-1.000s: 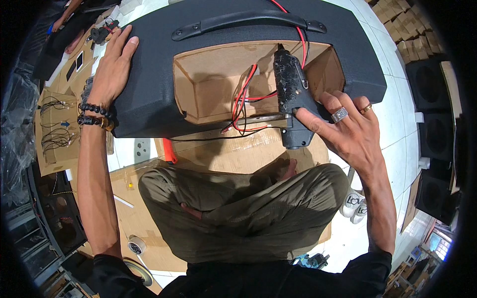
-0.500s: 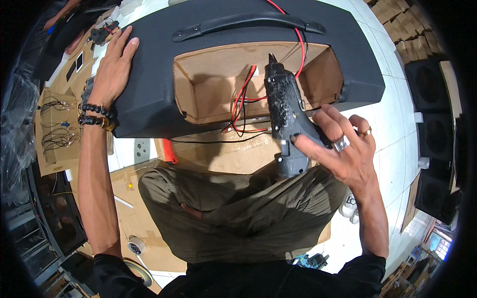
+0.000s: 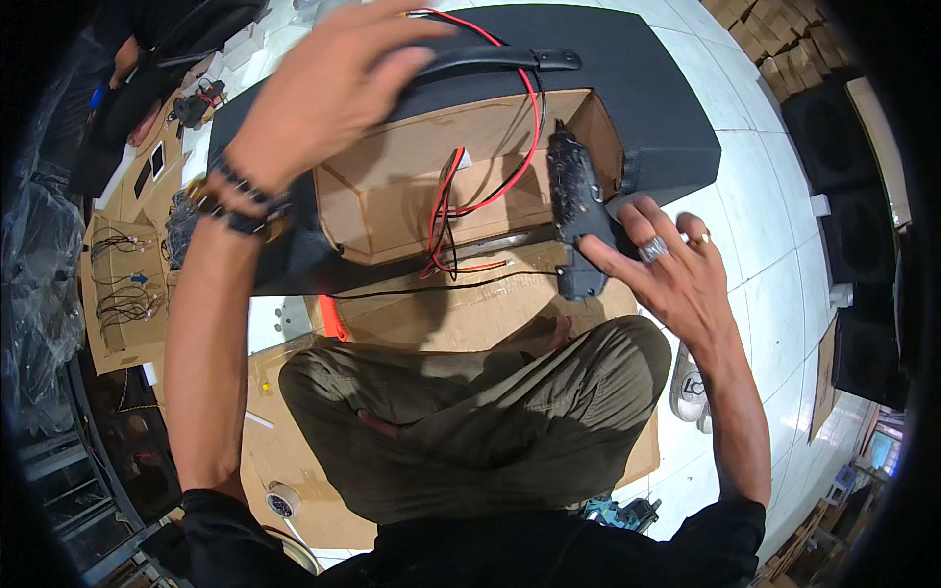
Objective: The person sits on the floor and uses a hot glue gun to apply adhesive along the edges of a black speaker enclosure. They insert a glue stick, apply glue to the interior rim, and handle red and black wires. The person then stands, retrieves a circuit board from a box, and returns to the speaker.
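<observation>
Watching this one remotely, and the thing bugging me is wires near a nozzle. The right hand (image 3: 671, 265) is wrapped around what looks like a black glue gun (image 3: 578, 186), which sits over the near right edge of the opening in the black cabinet (image 3: 676, 127), tip pointing away from me. If it's hot (can't tell from here), a sloppy tilt left could put that tip on the red-and-black wires (image 3: 538, 127) looping just beside it and cook the insulation.

The left hand (image 3: 328, 98) is blurry, fingers spread, up by the carry handle (image 3: 480, 59). I can't see it gripping anything, and can't tell if its fingertips touch the wire up there. If they hook it, the loop could get dragged right into the nozzle.

Also not loving the thin black cord (image 3: 441, 287) running just below the loose wire ends: swing the gun carelessly and they could tangle.
</observation>
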A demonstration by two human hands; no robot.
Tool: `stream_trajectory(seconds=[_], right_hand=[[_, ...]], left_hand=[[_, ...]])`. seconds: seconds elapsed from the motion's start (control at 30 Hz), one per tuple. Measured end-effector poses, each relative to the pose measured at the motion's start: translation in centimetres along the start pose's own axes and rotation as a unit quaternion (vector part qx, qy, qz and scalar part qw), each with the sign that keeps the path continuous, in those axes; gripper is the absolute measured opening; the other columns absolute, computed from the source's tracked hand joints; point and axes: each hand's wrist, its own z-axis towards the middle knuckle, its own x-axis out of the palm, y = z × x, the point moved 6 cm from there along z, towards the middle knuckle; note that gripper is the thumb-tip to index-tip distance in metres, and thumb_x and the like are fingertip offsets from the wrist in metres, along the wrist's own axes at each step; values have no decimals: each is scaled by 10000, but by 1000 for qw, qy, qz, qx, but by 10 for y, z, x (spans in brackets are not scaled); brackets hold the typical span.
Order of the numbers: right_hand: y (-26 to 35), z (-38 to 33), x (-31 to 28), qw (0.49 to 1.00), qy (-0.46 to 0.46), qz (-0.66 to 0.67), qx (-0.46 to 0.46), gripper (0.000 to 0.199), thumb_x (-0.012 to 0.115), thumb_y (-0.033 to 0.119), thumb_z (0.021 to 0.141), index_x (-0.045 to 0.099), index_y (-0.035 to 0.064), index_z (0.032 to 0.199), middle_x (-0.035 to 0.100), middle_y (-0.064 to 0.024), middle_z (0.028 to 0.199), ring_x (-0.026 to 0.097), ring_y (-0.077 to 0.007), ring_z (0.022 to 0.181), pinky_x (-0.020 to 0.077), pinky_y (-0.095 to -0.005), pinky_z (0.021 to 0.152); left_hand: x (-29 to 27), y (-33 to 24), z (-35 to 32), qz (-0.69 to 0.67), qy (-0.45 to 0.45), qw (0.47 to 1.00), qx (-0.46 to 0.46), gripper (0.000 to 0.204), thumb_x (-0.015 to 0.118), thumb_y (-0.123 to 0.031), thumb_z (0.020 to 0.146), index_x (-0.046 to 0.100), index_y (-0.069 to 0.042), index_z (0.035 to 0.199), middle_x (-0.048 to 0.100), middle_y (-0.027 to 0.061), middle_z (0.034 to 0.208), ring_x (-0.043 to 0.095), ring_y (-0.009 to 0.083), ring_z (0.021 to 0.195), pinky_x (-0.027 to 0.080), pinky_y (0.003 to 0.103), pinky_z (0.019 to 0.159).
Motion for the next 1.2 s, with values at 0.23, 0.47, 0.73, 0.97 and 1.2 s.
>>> stream_trajectory(seconds=[0.23, 0.47, 0.73, 0.97, 1.2], right_hand=[[-4, 21, 5, 997, -31, -37, -61, 685, 517, 103, 946, 308, 403, 1525, 576, -39, 1258, 525, -200, 1200, 417, -343, 898], [0, 25, 12, 995, -52, -41, -79, 639, 486, 131, 962, 320, 392, 1520, 562, -39, 1240, 522, -188, 1183, 423, -299, 879], [2, 29, 13, 994, -65, -48, -79, 647, 503, 127, 961, 316, 392, 1522, 555, -31, 1233, 521, -188, 1170, 420, -302, 875], [-2, 20, 15, 997, -39, -32, -65, 658, 507, 120, 968, 308, 417, 1520, 558, -45, 1255, 524, -196, 1189, 419, -315, 866], [-6, 16, 14, 998, -45, -31, -42, 683, 503, 90, 961, 306, 427, 1522, 564, -44, 1251, 526, -198, 1192, 414, -323, 876]], left_hand=[[60, -57, 61, 52, 145, 979, 131, 336, 621, -26, 828, 702, -172, 1120, 567, -36, 1394, 578, 240, 1177, 544, 375, 924], [50, -41, 47, 70, 116, 979, 152, 227, 562, -54, 886, 671, -158, 1056, 568, -44, 1389, 549, 238, 1231, 562, 357, 895], [22, -35, 8, -23, 20, 1000, -6, 228, 664, -208, 882, 660, -77, 1069, 619, 56, 1244, 568, 307, 1113, 482, 405, 931], [62, -70, -36, -135, 111, 964, -201, 290, 769, -280, 807, 708, -35, 949, 671, 111, 852, 647, 294, 814, 512, 384, 736], [93, -65, -48, -309, 134, 905, -259, 288, 685, -272, 902, 705, 15, 918, 648, 135, 706, 613, 225, 608, 490, 345, 629]])
